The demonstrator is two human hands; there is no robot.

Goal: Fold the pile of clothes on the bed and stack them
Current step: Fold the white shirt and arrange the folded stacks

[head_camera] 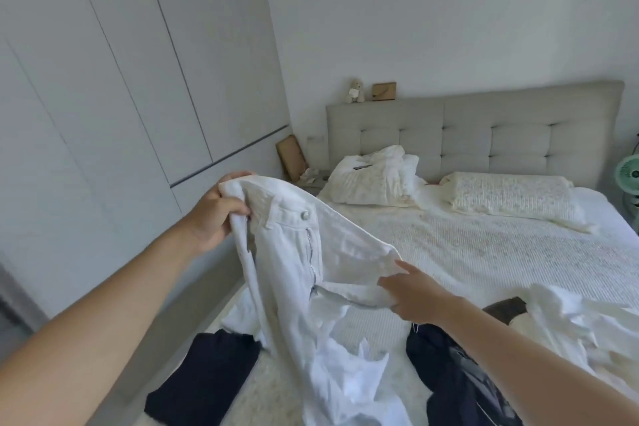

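White jeans (311, 263) hang between left hand's (211, 218) grip and right hand (411, 297).

The bed (501, 252) has lots of bare room in its middle, past the white trousers (311, 270), but pillows (511, 197) block its far end and dark clothes (460, 380) crowd its near end.
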